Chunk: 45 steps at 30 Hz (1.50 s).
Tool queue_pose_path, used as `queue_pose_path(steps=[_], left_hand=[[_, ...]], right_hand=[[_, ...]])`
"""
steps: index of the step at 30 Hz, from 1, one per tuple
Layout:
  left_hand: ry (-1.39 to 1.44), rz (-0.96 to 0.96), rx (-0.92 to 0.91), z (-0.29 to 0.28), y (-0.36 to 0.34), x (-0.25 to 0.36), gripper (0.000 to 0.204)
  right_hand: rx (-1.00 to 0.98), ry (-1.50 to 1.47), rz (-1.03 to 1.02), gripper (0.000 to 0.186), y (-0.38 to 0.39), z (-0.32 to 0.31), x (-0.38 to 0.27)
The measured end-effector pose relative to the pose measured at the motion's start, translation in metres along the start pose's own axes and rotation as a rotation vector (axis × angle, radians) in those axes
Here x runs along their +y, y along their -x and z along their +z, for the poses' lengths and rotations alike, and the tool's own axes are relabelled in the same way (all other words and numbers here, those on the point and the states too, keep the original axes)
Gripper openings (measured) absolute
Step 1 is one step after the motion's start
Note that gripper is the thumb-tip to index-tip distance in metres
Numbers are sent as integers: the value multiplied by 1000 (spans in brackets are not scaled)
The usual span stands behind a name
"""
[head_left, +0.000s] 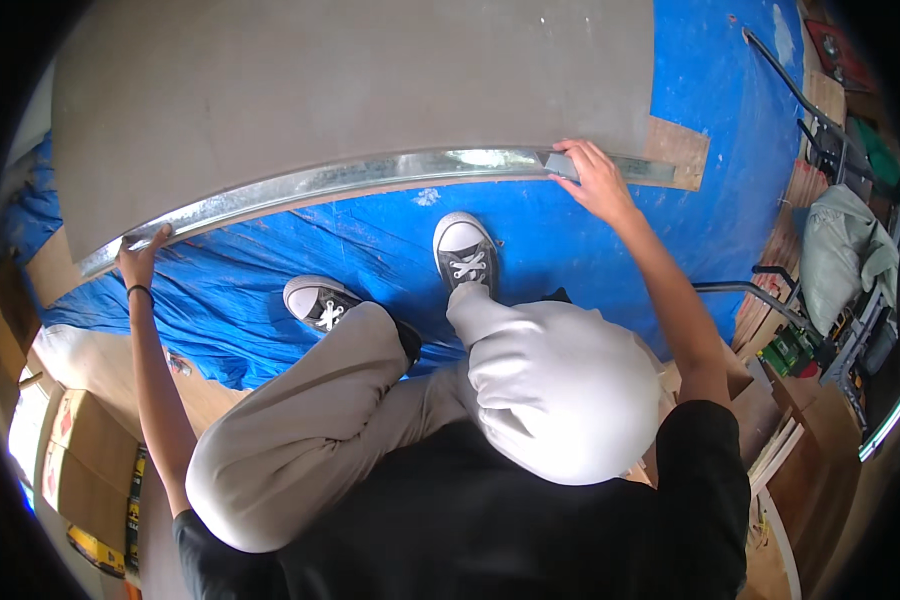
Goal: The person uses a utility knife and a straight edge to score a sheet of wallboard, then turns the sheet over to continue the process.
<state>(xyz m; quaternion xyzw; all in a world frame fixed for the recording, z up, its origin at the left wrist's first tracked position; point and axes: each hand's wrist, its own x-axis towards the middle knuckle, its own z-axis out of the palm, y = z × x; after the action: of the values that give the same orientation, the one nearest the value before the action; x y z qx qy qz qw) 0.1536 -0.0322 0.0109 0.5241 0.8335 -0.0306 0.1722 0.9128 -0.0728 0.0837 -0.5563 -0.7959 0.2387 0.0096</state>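
A long, shiny galvanised metal strip point(320, 181) lies along the near edge of a large grey board point(350, 85). My left hand point(142, 256) grips the strip close to its left end, with the thumb on top. Toward the other end, my right hand point(595, 180) has its fingers over the far edge and its thumb at the near edge. Beside those fingertips the metal shows a dull grey patch with a small dark triangle. A piece of plywood point(688, 150) sticks out from under the right end of the strip and board.
A wrinkled blue tarp point(240, 285) covers the floor under my shoes point(465, 250). Cardboard boxes point(88, 465) stand at the lower left. Along the right are black metal tubes point(775, 70), a pale grey bag point(842, 250) and wood offcuts point(778, 445).
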Motion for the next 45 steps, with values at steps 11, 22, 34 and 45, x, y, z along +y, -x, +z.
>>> queue_pose_path(steps=[11,22,34,45], left_hand=[[75,-47,-45,6,-2,-8,112],[-15,-12,23,6,0,-6,112],[6,-91,-84,-11,9,16,99],[-114,-221,-11,-27,37,64,102]], right_hand=[[10,0,-36,35,4,0,6],[-12,-25,-28,40,5,1,9],[-25,-35,45,57,9,8,6],[-60,17,178,43,3,7,-10]])
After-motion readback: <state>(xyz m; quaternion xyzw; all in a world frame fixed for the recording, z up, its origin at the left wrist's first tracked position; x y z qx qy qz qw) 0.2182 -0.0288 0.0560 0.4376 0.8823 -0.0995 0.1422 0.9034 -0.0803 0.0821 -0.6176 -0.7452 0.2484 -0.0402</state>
